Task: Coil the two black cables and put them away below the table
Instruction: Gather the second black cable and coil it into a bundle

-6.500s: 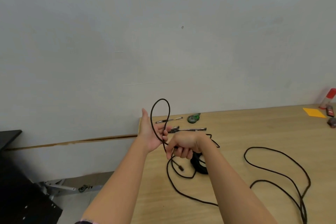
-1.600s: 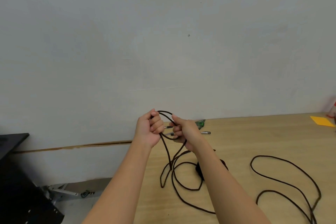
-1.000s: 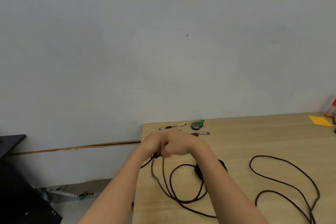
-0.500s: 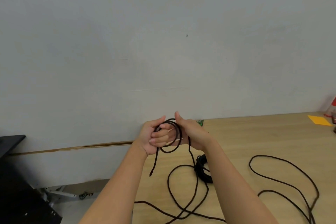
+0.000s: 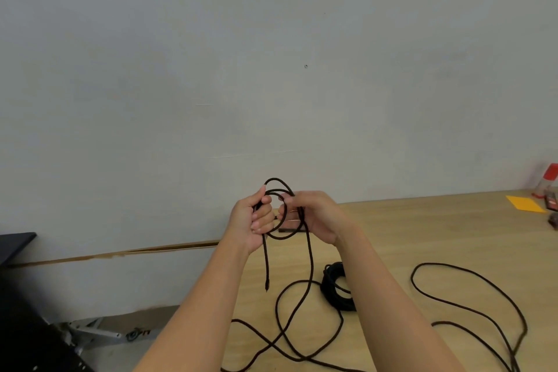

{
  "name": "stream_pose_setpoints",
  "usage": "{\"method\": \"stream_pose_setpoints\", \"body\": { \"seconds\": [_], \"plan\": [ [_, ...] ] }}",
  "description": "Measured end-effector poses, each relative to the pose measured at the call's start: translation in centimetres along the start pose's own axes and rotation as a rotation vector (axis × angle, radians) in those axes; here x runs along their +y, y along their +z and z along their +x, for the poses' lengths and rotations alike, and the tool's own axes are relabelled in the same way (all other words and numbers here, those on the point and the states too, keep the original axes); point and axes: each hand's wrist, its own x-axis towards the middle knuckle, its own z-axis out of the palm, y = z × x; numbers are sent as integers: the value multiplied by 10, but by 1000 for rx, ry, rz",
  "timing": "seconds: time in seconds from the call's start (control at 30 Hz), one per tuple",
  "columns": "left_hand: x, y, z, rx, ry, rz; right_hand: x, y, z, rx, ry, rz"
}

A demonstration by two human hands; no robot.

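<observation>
Left hand (image 5: 252,220) and right hand (image 5: 314,217) are gripping black cable (image 5: 310,260) loops, fingers curled. I am judging it light, limp: best pinching the crossing.

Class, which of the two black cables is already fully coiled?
The coiled cable lying on the table; the long cable, held by left hand and right hand, sprawls loose.

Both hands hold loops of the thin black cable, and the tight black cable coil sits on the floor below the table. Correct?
No. The head view shows the tight black cable coil lying on the light wooden table; the left hand and right hand do hold loops of the thin black cable.
</observation>
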Motion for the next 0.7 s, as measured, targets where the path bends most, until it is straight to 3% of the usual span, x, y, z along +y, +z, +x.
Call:
{"method": "stream_pose_setpoints", "body": {
  "seconds": [0.17,0.27,0.37,0.47,0.57,0.7],
  "plan": [
    [3,12,-2,-9,-18,70,-10,-6,2,75,63,213],
    [6,21,-6,-23,-77,136,-13,-12,1,129,103,103],
    [3,27,-2,32,-89,-3,-12,-11,3,149,39,-60],
    [3,29,4,52,-81,-121,-7,-12,-1,118,-28,11],
    [5,27,6,14,-107,-91,-6,-16,-5,119,3,124],
    [-3,29,6,93,-148,-27,-12,-6,2,316,63,-74]
  ]
}}
